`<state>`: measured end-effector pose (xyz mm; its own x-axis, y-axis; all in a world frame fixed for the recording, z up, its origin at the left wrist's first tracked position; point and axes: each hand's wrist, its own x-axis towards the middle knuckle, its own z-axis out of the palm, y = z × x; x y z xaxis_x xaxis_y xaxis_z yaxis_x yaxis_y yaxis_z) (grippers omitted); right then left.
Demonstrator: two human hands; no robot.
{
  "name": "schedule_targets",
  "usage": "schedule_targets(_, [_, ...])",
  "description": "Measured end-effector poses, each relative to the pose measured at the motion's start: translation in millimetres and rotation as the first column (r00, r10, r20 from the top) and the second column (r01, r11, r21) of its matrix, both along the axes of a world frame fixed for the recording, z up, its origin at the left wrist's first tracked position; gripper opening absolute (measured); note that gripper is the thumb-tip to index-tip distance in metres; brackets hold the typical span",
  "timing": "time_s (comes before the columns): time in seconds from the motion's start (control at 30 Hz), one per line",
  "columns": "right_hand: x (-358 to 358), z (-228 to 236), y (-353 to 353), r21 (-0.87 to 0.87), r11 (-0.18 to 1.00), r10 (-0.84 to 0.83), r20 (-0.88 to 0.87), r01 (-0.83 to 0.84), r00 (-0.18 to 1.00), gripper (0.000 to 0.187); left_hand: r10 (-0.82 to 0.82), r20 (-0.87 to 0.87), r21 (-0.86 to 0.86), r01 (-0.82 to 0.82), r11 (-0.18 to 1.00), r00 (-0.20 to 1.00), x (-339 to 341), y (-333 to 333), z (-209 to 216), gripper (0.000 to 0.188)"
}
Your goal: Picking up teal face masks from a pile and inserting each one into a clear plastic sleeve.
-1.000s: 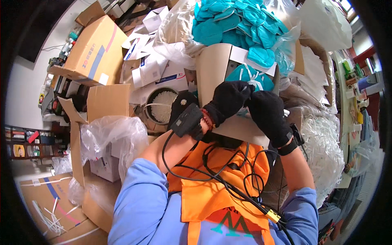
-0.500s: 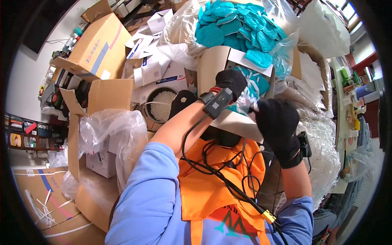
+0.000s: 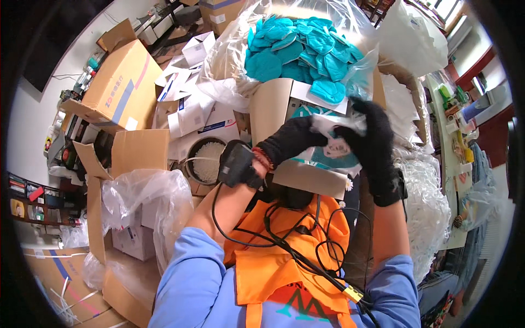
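Both my hands wear black gloves. My left hand (image 3: 294,140) pinches one edge of a small clear plastic packet (image 3: 336,145) with pale pink-white printing. My right hand (image 3: 374,143) grips its other side, thumb and fingertips on the film. What lies inside the packet is hard to make out. The packet is held over an open carton (image 3: 306,176), white outside with a brown flap, resting by my lap; teal-and-white contents show in it. Beyond it, a large heap of teal fabric pads (image 3: 306,49) fills a plastic-lined container, and one teal pad (image 3: 328,92) lies on the carton's far flap.
A pot of white pellets (image 3: 208,158) stands left of the carton. At the left are an open brown box with plastic lining (image 3: 141,147), a larger brown box (image 3: 117,85) and white cartons (image 3: 188,115). Shredded white material (image 3: 424,202) lies at the right. Black cables (image 3: 284,240) cross my orange apron.
My hands have come together around the packet, the left moving down slightly and the right up and closer. The view has shifted, so the teal heap sits lower and further left.
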<state>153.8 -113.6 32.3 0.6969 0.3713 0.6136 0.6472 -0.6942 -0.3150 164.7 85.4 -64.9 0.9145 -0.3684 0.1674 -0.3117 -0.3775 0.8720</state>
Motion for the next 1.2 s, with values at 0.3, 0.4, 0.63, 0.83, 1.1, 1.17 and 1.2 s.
schedule_targets(0.3, [-29,-48,-47,0.456,0.758,0.151,-0.818,0.466,0.554,0.02,0.021,-0.219,-0.368,-0.103,0.924,0.975,2,9,-8,0.047])
schedule_targets(0.4, [-28,-56,-52,0.26,0.897,-0.167,-0.55,0.357,0.818,0.013,0.057,-0.179,-0.369,-0.121,0.922,0.982,10,5,-21,0.061])
schedule_targets(0.63, [-31,-43,-56,-0.055,0.972,-0.235,-0.178,0.229,0.955,0.008,0.235,0.038,-0.497,-0.185,0.848,0.971,15,23,-23,0.079])
schedule_targets(0.83, [-28,-17,-50,-0.052,0.93,-0.368,-0.1,0.365,0.924,0.013,0.22,0.193,-0.258,-0.167,0.952,0.956,2,19,-6,0.069])
schedule_targets(1.1, [-10,-21,-79,0.183,0.926,-0.29,-0.217,0.331,0.932,0.02,0.163,0.239,-0.201,-0.116,0.973,0.957,3,6,5,0.058])
schedule_targets(1.17, [-6,-31,-89,0.143,0.947,-0.266,-0.147,0.287,0.953,0.022,0.086,0.143,-0.146,-0.065,0.987,0.986,3,-2,10,0.05])
schedule_targets(1.2, [-8,-31,-84,0.344,0.883,-0.204,-0.33,0.319,0.921,0.023,0.086,0.143,-0.145,-0.066,0.987,0.986,8,-6,1,0.05])
